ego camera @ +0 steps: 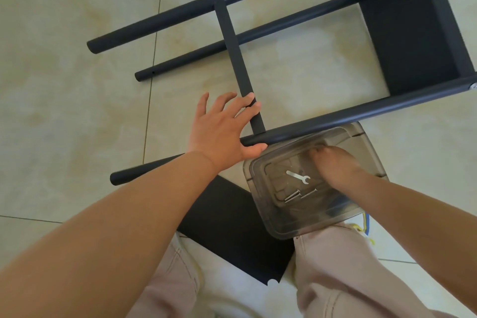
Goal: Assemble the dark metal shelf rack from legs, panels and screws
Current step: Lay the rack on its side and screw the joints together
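The dark metal rack lies on its side on the tiled floor, with one shelf panel (413, 20) fixed between its legs at the upper right. A flat crossbar (232, 54) runs from the far leg (180, 10) to the near leg (361, 113). My left hand (222, 129) rests spread on the joint: fingers lie across the crossbar's lower end and the thumb sits under the near leg. My right hand (335, 165) reaches into a clear plastic box (260, 204); its fingers are blurred behind the box wall. In the box lie a small wrench (298, 177) and several screws (293, 196).
A loose dark panel (232, 227) lies flat on the floor between my knees, partly under the box. A third leg (245, 36) runs along the floor behind the crossbar. My knees in light trousers (335, 266) fill the bottom of the view. Pale tiles stretch to the left.
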